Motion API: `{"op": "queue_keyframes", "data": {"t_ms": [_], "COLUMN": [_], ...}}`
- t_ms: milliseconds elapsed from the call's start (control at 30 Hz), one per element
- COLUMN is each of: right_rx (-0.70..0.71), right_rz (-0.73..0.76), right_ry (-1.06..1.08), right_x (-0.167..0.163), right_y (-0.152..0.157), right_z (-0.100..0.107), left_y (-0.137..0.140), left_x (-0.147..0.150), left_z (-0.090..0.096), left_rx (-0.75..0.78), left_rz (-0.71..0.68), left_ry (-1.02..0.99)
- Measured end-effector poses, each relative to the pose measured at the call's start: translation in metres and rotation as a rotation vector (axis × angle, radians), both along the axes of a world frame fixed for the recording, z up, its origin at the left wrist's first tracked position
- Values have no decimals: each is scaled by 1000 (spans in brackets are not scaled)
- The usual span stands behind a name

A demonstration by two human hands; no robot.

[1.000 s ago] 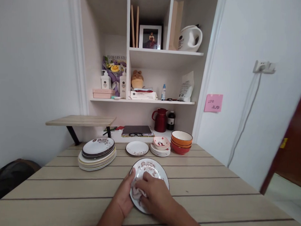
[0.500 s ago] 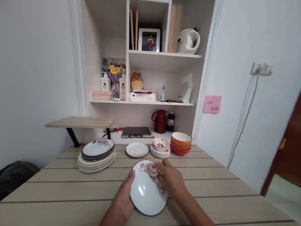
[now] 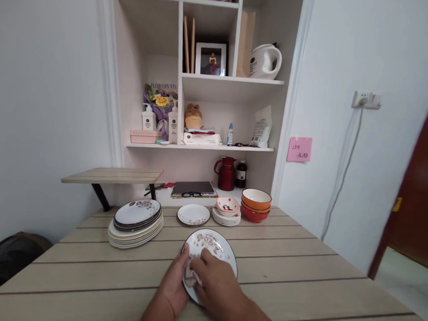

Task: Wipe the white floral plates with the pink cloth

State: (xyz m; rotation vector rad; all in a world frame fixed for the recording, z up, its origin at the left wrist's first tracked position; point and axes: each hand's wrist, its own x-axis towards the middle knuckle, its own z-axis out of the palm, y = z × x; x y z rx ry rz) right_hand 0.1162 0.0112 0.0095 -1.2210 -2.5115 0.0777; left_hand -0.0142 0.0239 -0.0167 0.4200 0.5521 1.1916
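Note:
A white plate (image 3: 222, 249) with a dark rim and brown flower print is tilted up above the near part of the table. My left hand (image 3: 174, 282) grips its left edge, thumb over the rim. Bunched in my right hand (image 3: 215, 280) is a pale pinkish cloth (image 3: 191, 275), pressed on the lower left of the plate's face. My right hand and forearm hide the plate's lower right part. Beyond it, a similar plate (image 3: 194, 215) lies flat on the table.
On the slatted table (image 3: 300, 294), a stack of plates (image 3: 136, 223) stands at left. Small dishes (image 3: 226, 212) and orange and red bowls (image 3: 256, 205) stand at back right. A raised wooden shelf (image 3: 111, 175) juts over the back left. Behind are a laptop (image 3: 194, 187) and red jug (image 3: 227, 174).
My right hand has moved the cloth from the plate's upper right down to its lower left. The plate's flower print has turned toward the top. My left hand keeps its hold.

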Motion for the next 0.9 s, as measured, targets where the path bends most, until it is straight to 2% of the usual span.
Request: {"op": "queue_keyframes", "data": {"t_ms": [167, 367, 433, 567, 700, 800, 900], "right_rx": [-95, -61, -22, 37, 20, -45, -58], "right_rz": [105, 47, -5, -204, -301, -254, -123], "right_ry": [64, 150, 179, 193, 141, 45, -63], "right_x": [10, 16, 18, 32, 50, 60, 61], "right_y": [0, 20, 28, 42, 48, 42, 30], "right_z": [7, 5, 6, 12, 14, 14, 14], "left_y": [-1, 1, 0, -2, -5, -5, -3], "left_x": [1, 2, 2, 2, 2, 3, 3], "left_z": [2, 2, 2, 5, 7, 6, 2], "left_rx": [-42, -34, -29, -39, -51, -58, -44], "left_rz": [5, 6, -12, -19, 21, 27, -1], "left_ry": [30, 15, 5, 13, 50, 67, 41]}}
